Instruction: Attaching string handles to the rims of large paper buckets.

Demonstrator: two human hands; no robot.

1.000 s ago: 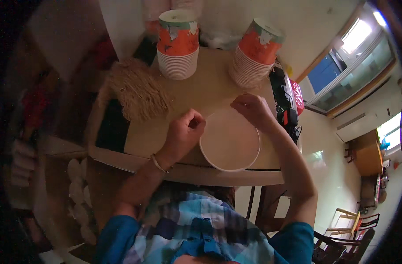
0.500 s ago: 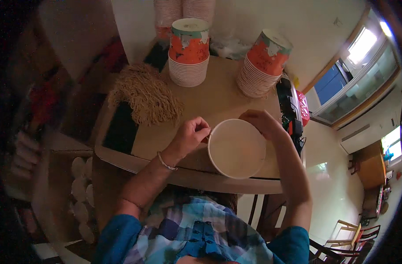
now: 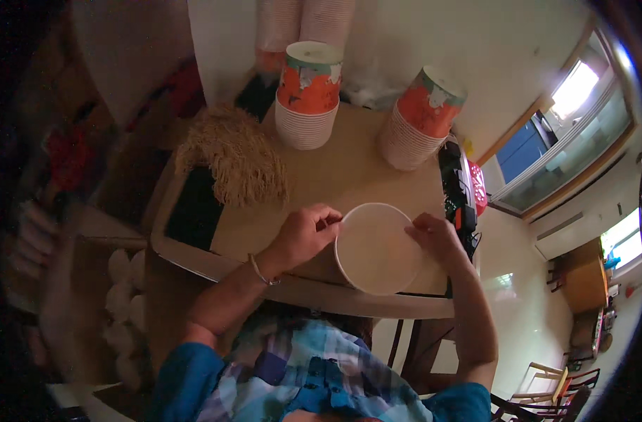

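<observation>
A white-lined paper bucket (image 3: 378, 250) stands near the front edge of the table, its round mouth facing up at me. My left hand (image 3: 308, 235) is closed in a pinch at the left side of its rim. On the opposite side, my right hand (image 3: 437, 239) grips the upper right of the rim, fingertips bent over the edge. The bucket's outer wall is mostly hidden from here. Farther left on the table lies a heap of tan twisted strings (image 3: 240, 158), apart from both hands.
Two upside-down stacks of orange-and-green paper buckets stand behind, one at centre (image 3: 310, 91) and one at right (image 3: 423, 116). Taller wrapped stacks (image 3: 279, 28) rise at the back. Black devices (image 3: 458, 186) line the table's right edge. A cardboard box (image 3: 96, 281) with pale round items sits lower left.
My right hand has shifted from the far side of the rim to its right side. The left hand keeps its pinch at the left rim. The whole view has tilted slightly.
</observation>
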